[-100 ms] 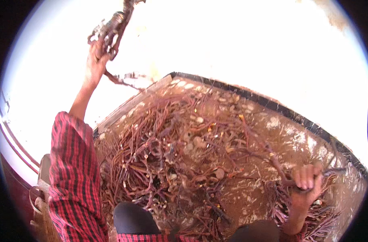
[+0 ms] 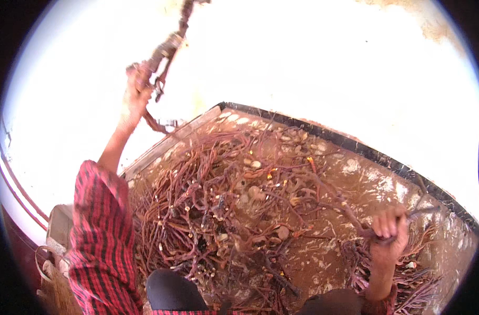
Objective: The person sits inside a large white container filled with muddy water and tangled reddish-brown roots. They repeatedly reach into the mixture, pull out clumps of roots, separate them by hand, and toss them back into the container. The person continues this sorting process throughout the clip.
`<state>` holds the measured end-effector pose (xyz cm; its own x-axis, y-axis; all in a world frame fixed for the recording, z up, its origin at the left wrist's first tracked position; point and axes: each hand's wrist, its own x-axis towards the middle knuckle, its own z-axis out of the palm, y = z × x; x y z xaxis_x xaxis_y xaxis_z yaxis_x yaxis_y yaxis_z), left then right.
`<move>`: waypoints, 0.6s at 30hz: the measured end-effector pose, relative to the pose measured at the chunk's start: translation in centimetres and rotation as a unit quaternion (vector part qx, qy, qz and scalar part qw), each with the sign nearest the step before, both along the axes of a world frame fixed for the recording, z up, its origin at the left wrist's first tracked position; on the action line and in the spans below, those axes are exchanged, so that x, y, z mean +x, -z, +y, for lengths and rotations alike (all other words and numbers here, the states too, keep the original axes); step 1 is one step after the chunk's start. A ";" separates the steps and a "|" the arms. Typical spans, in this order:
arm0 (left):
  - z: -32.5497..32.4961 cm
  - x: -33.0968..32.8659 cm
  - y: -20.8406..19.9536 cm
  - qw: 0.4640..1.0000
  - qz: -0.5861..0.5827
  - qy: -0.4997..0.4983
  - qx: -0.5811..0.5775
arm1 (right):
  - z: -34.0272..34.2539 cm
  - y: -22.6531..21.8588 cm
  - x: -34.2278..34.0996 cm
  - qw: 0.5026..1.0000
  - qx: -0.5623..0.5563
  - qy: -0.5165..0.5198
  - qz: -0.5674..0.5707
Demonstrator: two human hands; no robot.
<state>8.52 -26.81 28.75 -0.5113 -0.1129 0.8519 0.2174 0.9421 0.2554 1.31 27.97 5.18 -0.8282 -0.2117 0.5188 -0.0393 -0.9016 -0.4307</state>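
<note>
My left hand point(image 2: 133, 105) is raised at the upper left, closed round a gnarled dark brown branch point(image 2: 168, 48). Motion smears this branch; a thin side shoot hangs down from it and its top runs out of the picture. At the lower right, my right hand point(image 2: 389, 231) grips a purplish-brown root-like stick point(image 2: 353, 216), which slants up and left over the heap. A dark thinner end juts out on the other side of that fist. Below my hands lies a large tangle of reddish-brown twigs point(image 2: 171, 210), several with pale cut ends.
A smaller twig bundle point(image 2: 415, 289) lies under my right forearm. The brown, white-smeared ground sheet point(image 2: 349, 167) ends at a dark raised edge point(image 2: 323, 131) and a wooden board point(image 2: 171, 139). My dark-clad knee point(image 2: 174, 291) is close in. Round pale slices are scattered about.
My left hand and its branch have shifted slightly right and down in the picture. My right hand has shifted a little left, still gripping the stick.
</note>
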 end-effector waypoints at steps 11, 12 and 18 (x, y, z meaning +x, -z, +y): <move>25.6 -3.0 14.7 0.981 -0.180 0.023 -0.065 | -10.2 -2.9 -6.7 0.978 0.187 -0.034 -0.089; 26.3 -2.7 15.3 0.979 -0.190 0.028 -0.067 | -10.8 -2.7 -7.2 0.982 0.167 -0.040 -0.074; 27.0 -2.2 17.5 0.957 -0.269 0.101 -0.029 | -9.0 -2.1 -7.5 0.978 0.127 -0.095 -0.136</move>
